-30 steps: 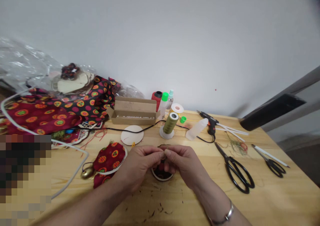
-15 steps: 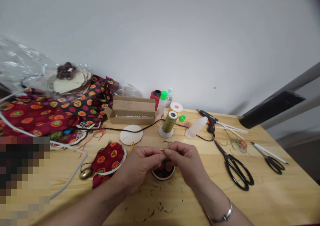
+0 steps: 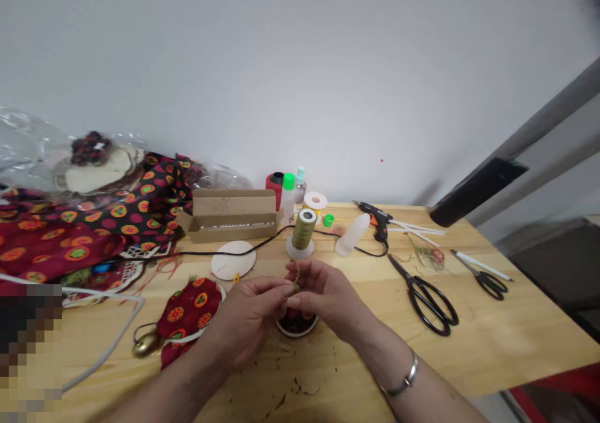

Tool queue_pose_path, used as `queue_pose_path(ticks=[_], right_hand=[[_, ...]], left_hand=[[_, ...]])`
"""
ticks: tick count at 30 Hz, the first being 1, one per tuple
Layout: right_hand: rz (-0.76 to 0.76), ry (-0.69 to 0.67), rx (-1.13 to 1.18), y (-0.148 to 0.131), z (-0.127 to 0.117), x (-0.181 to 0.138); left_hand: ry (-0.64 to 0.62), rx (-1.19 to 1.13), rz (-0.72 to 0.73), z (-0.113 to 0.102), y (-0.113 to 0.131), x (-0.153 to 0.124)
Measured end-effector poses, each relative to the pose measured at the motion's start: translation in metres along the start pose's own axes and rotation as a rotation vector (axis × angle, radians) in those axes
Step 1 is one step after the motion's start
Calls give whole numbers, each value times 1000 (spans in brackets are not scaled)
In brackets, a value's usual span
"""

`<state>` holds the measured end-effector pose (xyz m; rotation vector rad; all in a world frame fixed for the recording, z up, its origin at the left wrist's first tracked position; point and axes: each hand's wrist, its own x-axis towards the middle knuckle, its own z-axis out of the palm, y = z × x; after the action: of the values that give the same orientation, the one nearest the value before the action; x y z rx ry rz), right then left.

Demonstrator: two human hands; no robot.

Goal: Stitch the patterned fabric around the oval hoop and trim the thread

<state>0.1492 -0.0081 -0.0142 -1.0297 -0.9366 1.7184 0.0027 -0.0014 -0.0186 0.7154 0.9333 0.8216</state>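
Note:
Over the table's front middle, both hands meet at a short olive-green cord (image 3: 297,275) that looks twisted or knotted. My left hand (image 3: 248,313) is closed, thumb and forefinger pinching the cord near its lower end. My right hand (image 3: 325,298) curls around it from the other side, thumb below and fingers above. Just under the fingertips is a round piece covered in dark patterned fabric with a white rim (image 3: 297,324); its upper part is hidden by my hands. Left of them lies a red patterned fabric piece (image 3: 194,307) with a white edge, beside a brass bell (image 3: 147,343).
Behind my hands stand an olive thread spool (image 3: 304,230), a white squeeze bottle (image 3: 352,235) and an open cardboard box (image 3: 234,223). Black scissors (image 3: 429,301), smaller scissors (image 3: 487,282) and a glue gun (image 3: 375,220) lie to the right. Patterned cloth (image 3: 126,204) heaps at left.
The view has swung right, so the table things sit further left. My right fingers have loosened a little from the left fingertips, and more of the green cord shows between them.

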Motion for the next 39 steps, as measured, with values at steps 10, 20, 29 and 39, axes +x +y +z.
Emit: queue_pose_path(ticks=[10,20,29,39], right_hand=[[-20,-75,-186,-1,-8,-1],[-46,-55,-442,-11,-10,-8],[43,122,-225,-13,-13,-3],[116,39,-317,-4,-6,0]], left_hand=[[-14,48,10,1,0,1],[3,90,41,0,2,0],[44,71,40,0,3,0],[5,89,31,1,2,1]])
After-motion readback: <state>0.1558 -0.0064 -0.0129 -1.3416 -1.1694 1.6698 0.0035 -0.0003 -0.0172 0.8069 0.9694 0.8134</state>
